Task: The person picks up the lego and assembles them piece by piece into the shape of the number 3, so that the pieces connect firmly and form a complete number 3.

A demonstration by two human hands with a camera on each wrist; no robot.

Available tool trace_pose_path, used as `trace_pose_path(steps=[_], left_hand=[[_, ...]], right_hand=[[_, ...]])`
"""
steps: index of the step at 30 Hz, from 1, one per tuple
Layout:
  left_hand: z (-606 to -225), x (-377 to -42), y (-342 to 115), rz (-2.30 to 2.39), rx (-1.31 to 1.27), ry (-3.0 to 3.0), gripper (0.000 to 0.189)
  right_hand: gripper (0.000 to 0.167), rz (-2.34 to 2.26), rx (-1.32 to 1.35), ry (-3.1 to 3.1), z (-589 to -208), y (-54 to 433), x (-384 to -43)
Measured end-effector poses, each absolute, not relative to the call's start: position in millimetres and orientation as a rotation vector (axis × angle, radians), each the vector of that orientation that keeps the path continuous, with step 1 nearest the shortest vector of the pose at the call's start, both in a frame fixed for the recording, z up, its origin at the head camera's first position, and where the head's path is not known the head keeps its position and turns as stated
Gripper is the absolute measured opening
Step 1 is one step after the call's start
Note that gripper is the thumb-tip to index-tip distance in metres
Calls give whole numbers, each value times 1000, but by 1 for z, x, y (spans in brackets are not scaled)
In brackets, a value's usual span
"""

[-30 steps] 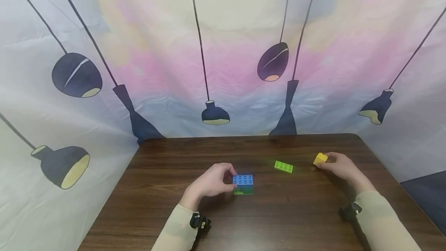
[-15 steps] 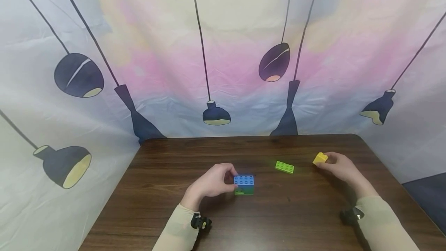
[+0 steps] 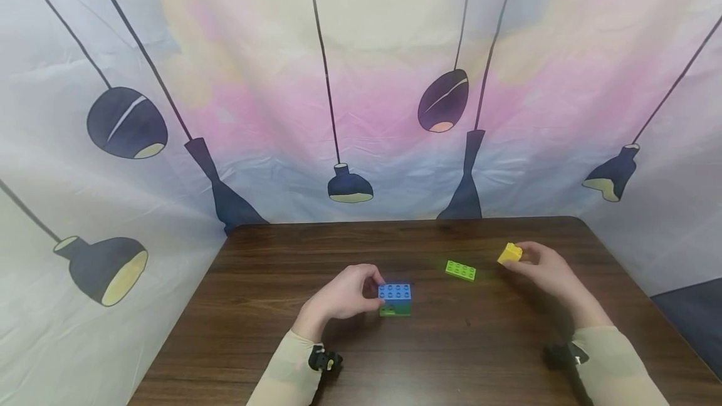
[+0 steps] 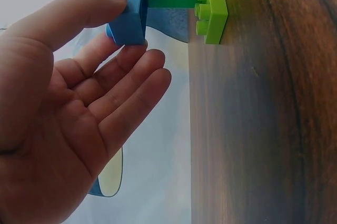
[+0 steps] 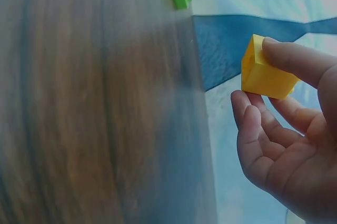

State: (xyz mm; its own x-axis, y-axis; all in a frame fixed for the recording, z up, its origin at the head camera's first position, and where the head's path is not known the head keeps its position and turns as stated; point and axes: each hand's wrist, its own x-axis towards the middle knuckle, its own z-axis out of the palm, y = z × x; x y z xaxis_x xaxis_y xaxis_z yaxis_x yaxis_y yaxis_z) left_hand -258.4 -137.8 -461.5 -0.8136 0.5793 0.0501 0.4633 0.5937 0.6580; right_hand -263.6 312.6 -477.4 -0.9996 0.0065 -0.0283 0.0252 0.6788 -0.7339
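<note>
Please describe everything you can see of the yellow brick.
The yellow brick is small and blocky, apparently smooth plastic, with studs on one face and what looks like a hollow opposite face. The right hand pinches it; nothing else is seen touching it. It is tilted and appears raised off the brown table. In the head view it is right of the flat lime brick, apart from it.

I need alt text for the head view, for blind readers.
A left hand holds a stack of blue and green toy bricks on a brown table; a right hand pinches a yellow brick. A lime brick lies between them.
</note>
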Motion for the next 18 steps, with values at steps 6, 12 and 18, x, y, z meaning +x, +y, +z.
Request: trace_pose_path(steps=[6, 12, 18], left_hand=[[-461, -258, -138, 1023, 871, 2648, 24], [-461, -258, -137, 1028, 874, 2646, 24], [-462, -258, -138, 1030, 876, 2647, 24]], right_hand=[[80, -1297, -31, 2845, -470, 301, -259], [80, -1297, -55, 2854, -465, 293, -256], [79, -1300, -77, 2855, -462, 288, -254]])
